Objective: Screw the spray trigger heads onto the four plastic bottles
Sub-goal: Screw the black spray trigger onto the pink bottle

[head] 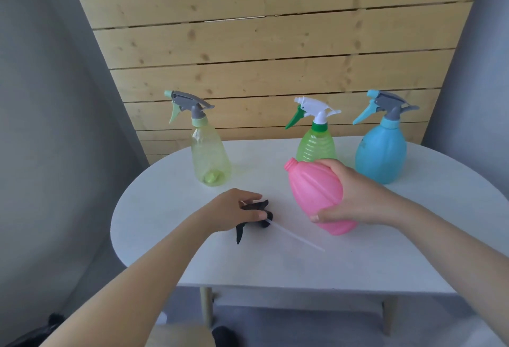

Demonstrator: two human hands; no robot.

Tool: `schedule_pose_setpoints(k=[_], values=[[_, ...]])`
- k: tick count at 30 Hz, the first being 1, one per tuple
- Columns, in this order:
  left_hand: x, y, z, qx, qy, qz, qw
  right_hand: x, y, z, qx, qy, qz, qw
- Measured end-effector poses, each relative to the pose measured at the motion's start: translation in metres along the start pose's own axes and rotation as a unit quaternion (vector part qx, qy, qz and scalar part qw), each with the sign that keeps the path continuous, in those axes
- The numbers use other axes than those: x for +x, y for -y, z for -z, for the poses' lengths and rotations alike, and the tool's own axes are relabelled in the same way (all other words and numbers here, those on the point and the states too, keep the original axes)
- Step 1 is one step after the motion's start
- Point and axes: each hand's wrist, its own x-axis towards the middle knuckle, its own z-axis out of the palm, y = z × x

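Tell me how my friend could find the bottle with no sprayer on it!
Look at the white oval table. Near its middle, the right hand holds a tilted pink plastic bottle. It alone has a bare open neck; the other three bottles wear trigger heads.

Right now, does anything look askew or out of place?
Only the pink bottle: tilted in the right hand, neck bare. Its black trigger head lies on the table under the left hand.

White oval tabletop [170, 261] on pale wooden legs [206, 306]. Behind the tabletop, a wall of horizontal knotty pine planks [261, 43]. Grey curtains [49, 126] hang to either side of the planks. Grey floor [303, 327] beneath the tabletop. Soft, even daylight.
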Motion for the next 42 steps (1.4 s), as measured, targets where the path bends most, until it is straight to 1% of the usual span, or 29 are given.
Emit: schedule_pose_setpoints(k=[1, 3, 6, 7, 10, 14, 17, 19, 21, 25, 30, 34, 39, 42], values=[[0.001, -0.001, -0.002, 0.012, -0.007, -0.012, 1.000, 0.000, -0.001, 0.001, -0.007, 0.000, 0.002, 1.000], [0.000, -0.003, -0.006, 0.001, -0.010, -0.023, 1.000, 0.000, -0.002, 0.002, -0.015, -0.001, 0.004, 1.000], [0.000, -0.009, -0.010, -0.015, -0.017, -0.020, 1.000, 0.000, -0.003, 0.005, -0.024, -0.003, 0.005, 1.000], [0.001, -0.009, -0.010, -0.010, -0.030, -0.021, 0.999, 0.000, -0.003, 0.006, -0.032, -0.005, 0.006, 0.999], [0.004, -0.003, -0.003, -0.031, -0.107, -0.014, 0.994, -0.003, -0.009, 0.014, -0.073, -0.016, -0.001, 0.997], [0.002, 0.008, 0.011, -0.093, -0.224, -0.012, 0.970, -0.008, -0.021, 0.022, -0.156, -0.012, -0.020, 0.988], [0.001, 0.011, 0.013, -0.124, -0.267, -0.028, 0.955, -0.010, -0.027, 0.020, -0.212, 0.007, -0.019, 0.977], [0.001, 0.011, 0.014, -0.137, -0.289, -0.031, 0.947, -0.010, -0.029, 0.019, -0.218, 0.009, -0.010, 0.976], [0.001, 0.010, 0.016, -0.150, -0.308, -0.015, 0.939, -0.010, -0.030, 0.019, -0.223, 0.007, -0.003, 0.975], [-0.002, 0.007, 0.017, -0.185, -0.305, -0.028, 0.934, -0.009, -0.030, 0.019, -0.223, 0.001, 0.005, 0.975], [-0.003, 0.002, 0.017, -0.190, -0.302, -0.034, 0.933, -0.008, -0.028, 0.018, -0.200, -0.016, 0.016, 0.980], [-0.003, -0.001, 0.015, -0.169, -0.296, -0.053, 0.938, -0.007, -0.026, 0.015, -0.190, -0.021, 0.022, 0.981], [-0.002, 0.001, 0.018, -0.219, -0.292, -0.022, 0.931, -0.007, -0.025, 0.016, -0.188, -0.032, 0.019, 0.981], [-0.004, 0.005, 0.022, -0.216, -0.306, -0.023, 0.927, -0.007, -0.025, 0.017, -0.179, -0.040, 0.016, 0.983]])
